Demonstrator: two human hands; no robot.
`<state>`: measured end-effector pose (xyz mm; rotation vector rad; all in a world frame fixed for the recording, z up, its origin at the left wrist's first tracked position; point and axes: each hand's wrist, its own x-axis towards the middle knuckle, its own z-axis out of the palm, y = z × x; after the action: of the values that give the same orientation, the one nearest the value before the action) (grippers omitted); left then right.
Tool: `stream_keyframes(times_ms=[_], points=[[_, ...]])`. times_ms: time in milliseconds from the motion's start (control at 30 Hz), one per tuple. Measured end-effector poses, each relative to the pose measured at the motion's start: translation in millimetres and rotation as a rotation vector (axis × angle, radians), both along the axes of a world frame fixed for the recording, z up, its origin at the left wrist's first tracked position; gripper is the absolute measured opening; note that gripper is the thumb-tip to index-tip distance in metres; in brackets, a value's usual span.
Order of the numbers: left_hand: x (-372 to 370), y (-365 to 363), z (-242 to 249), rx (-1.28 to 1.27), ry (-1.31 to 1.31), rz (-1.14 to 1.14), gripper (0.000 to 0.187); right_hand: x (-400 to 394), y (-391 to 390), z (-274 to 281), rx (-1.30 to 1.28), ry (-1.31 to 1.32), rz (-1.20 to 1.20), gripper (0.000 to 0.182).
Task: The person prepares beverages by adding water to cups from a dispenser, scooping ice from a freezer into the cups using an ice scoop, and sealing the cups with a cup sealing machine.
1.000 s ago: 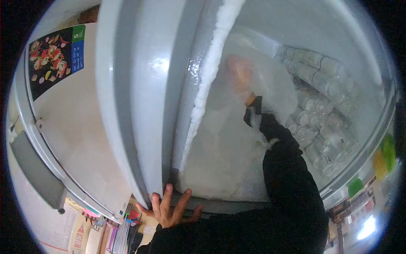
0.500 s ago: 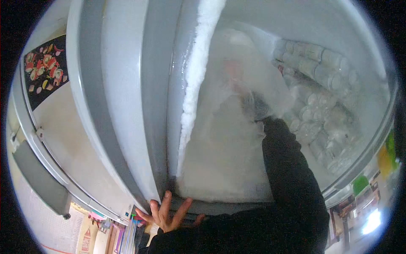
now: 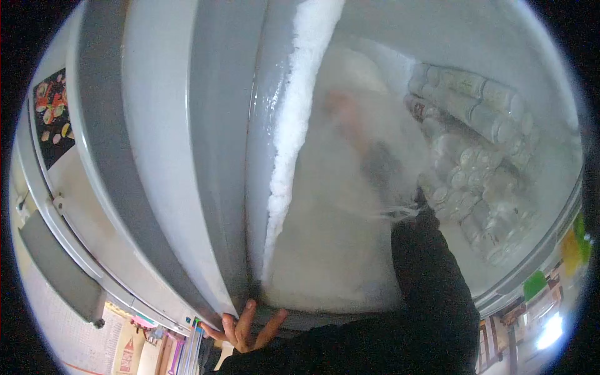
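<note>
My right arm reaches deep into a frosted chest freezer. Its sleeve passes under cloudy, see-through plastic (image 3: 406,144), perhaps a large bag. My right hand (image 3: 342,109) shows through the plastic only as a blurred shape, so its fingers and anything in them cannot be made out. The plastic's loose edge crosses the sleeve near the forearm. My left hand (image 3: 247,331) rests at the freezer's near corner, by the lower end of the raised lid (image 3: 165,125). Its fingers are spread, with nothing visible held in them.
Several clear bottles (image 3: 469,103) lie stacked along the freezer's right side. Thick white frost (image 3: 294,112) coats the inner left rim. Beyond the lid stands a pale cabinet or appliance with a dark food picture (image 3: 55,119). Books (image 3: 181,353) are at the lower left.
My right hand has become hazier behind the plastic and shifted slightly left. The plastic's edge now lies farther along the sleeve. My left hand stays in place, while the view has shifted a little.
</note>
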<state>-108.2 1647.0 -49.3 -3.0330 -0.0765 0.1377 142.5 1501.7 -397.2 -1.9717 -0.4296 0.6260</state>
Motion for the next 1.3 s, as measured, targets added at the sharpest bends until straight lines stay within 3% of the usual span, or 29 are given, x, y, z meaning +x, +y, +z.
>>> stream_keyframes(times_ms=[33,133,200,333,400,533,633,767,1000,1133,1300], points=[[1.2,2.0,5.2,0.006,0.029,-0.032,0.028,-2.9,-1.8,-0.5,-0.007,0.003,0.003,0.020],[6.7,-8.2,19.3,-0.056,0.224,0.173,0.031,-14.6,-5.1,1.0,-0.016,0.024,0.015,0.020],[8.9,-6.7,11.6,-0.053,0.218,0.096,0.020,-15.3,-5.8,5.2,-0.007,0.026,0.019,0.020],[1.9,-7.3,9.5,-0.047,0.167,0.120,0.016,-19.8,-10.1,7.4,-0.031,0.039,0.017,0.020],[9.4,-8.3,1.9,-0.082,0.080,0.139,0.039,-37.1,-20.2,14.0,-0.046,0.045,0.026,0.020],[-0.4,1.9,4.5,0.016,0.233,0.006,0.037,-78.0,-55.6,37.0,-0.096,0.108,0.059,0.020],[0.9,1.8,3.2,-0.060,0.105,-0.010,0.039,-99.1,-65.2,37.3,-0.116,0.154,0.052,0.020],[20.9,-10.7,24.2,-0.109,0.320,0.155,0.046,-125.7,-59.6,39.2,-0.122,0.201,0.051,0.020],[47.1,-18.4,28.9,-0.317,0.441,0.387,0.048,-91.0,-53.2,57.9,-0.097,0.119,-0.037,0.021],[75.1,-29.4,22.2,-0.353,0.329,0.495,0.044,-41.1,-10.5,58.9,-0.031,0.051,-0.155,0.021],[73.8,-32.7,8.3,-0.283,0.132,0.368,0.045,-24.5,-10.3,97.5,0.011,0.153,-0.299,0.021]])
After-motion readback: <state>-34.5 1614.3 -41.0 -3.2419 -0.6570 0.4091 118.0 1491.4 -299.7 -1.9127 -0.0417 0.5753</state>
